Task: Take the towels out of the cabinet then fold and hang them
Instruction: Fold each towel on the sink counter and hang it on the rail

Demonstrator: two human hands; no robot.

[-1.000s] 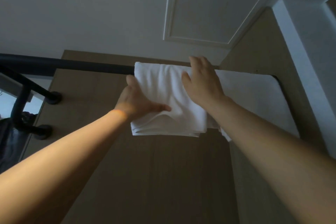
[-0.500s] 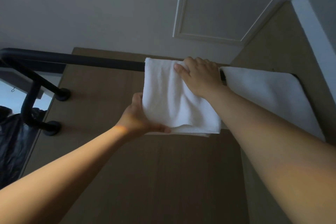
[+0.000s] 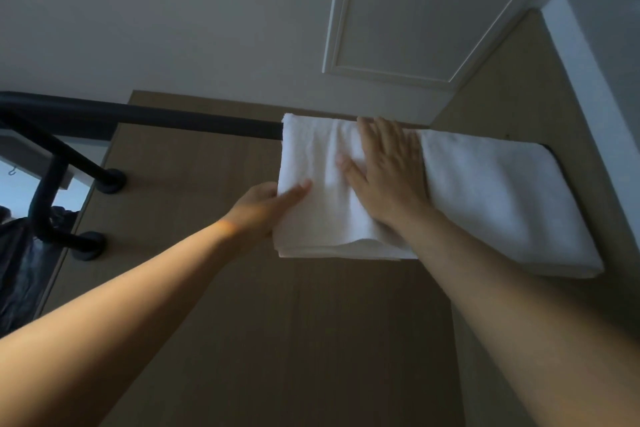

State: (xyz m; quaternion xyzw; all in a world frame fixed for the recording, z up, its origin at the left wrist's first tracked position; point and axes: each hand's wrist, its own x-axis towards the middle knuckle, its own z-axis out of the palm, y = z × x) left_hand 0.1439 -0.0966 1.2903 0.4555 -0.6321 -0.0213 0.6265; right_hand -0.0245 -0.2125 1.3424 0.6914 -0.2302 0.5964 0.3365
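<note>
A folded white towel (image 3: pixel 318 184) hangs over a black rail (image 3: pixel 156 118) mounted high on a wooden wall. My left hand (image 3: pixel 266 208) holds the towel's lower left edge, thumb lying on the front face and fingers hidden behind. My right hand (image 3: pixel 388 170) lies flat on the towel's right half with straight fingers pointing up toward the rail. A second folded white towel (image 3: pixel 502 198) hangs on the same rail just to the right, touching the first.
The rail bends down at the left into two round wall mounts (image 3: pixel 110 182). A dark garment (image 3: pixel 20 253) hangs at the far left. Overhead is a white ceiling with a moulded panel (image 3: pixel 398 10). A white frame (image 3: pixel 588 87) borders the right.
My right hand has come off the top of the rail and flattened against the towel's front. My left hand stayed at the lower left edge. The towel hangs smoother.
</note>
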